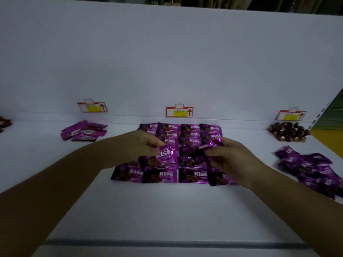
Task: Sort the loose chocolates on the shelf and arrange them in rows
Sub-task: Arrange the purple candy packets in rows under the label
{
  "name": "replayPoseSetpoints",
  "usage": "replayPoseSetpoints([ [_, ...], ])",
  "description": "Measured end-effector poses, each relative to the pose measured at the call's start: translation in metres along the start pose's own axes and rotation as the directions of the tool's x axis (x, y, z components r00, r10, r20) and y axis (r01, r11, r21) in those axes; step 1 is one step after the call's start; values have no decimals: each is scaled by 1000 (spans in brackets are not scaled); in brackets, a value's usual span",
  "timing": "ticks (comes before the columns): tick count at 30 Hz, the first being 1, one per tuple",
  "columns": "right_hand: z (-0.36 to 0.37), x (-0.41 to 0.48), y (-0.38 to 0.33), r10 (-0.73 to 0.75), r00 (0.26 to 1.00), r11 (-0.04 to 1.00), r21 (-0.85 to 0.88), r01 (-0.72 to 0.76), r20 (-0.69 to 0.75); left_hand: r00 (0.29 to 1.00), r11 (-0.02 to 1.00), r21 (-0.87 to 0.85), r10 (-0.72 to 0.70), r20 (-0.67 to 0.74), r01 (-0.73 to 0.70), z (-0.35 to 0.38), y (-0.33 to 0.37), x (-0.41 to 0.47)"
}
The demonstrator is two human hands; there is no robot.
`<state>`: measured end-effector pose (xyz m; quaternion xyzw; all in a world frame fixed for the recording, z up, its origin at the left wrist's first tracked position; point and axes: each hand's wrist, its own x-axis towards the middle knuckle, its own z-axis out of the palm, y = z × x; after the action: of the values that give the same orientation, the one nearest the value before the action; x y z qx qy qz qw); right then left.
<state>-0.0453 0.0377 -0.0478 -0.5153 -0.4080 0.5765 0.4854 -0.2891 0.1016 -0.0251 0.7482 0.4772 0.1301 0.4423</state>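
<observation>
Purple Kiss chocolate packets [193, 134] lie in several rows in the middle of the white shelf [157, 210]. My left hand [141, 145] pinches one purple Kiss packet [166, 154] just above the rows on their left side. My right hand [232, 158] pinches another purple packet [213, 144] by its edge over the right side of the rows. A loose heap of the same purple packets [311, 169] lies to the right of my right hand.
A small pile of purple packets of another kind [83, 131] sits at the back left. Dark round gold-bottomed chocolates [287, 131] are heaped at the back right. Three red and yellow price tags [179, 112] hang on the back wall. Dark red sweets [4, 124] show at the far left edge.
</observation>
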Motion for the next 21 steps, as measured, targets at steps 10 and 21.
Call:
replayPoseSetpoints([
  [10,44,-4,13,-15,993,999,47,9,115,994,997,-3,79,-70,-79,-18,-40,-31],
  [21,65,-15,35,-293,930,766,-528,368,223,972,960,186,225,-59,-211,-11,-62,-61],
])
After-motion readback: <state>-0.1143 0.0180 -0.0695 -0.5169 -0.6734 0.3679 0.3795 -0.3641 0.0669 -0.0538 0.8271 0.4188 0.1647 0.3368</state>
